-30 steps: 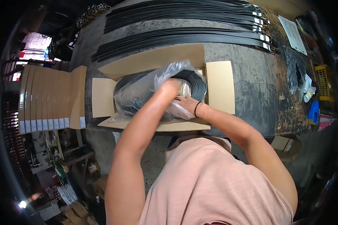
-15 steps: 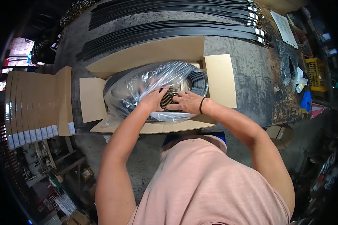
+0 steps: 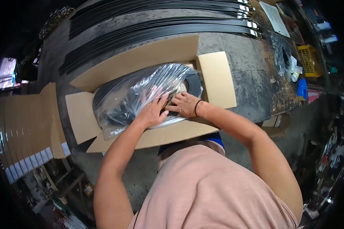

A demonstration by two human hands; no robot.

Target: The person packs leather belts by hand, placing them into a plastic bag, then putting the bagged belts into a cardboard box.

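An open cardboard box (image 3: 214, 78) lies on the grey table with its flaps folded outward. Inside it is a clear plastic bag (image 3: 118, 108) over rolled black straps (image 3: 195, 84). My left hand (image 3: 152, 112) rests on the plastic near the middle of the box, its fingers spread. Close beside it, my right hand (image 3: 184, 104) lies with fingers apart on the bag's contents, a dark band round its wrist. Between the hands some metallic pieces show partly; the fingers cover most of them.
Long black straps (image 3: 160, 32) with metal ends lie along the far side of the table (image 3: 248, 57). Several flattened cartons (image 3: 26, 126) stand at the left. A clipboard with paper (image 3: 274, 19), a yellow crate (image 3: 309, 60) and a blue tape roll (image 3: 302, 89) are at the right.
The view has shifted and turned slightly. Both hands have come closer together on the bag, and the metallic pieces between them are more covered by plastic and fingers.
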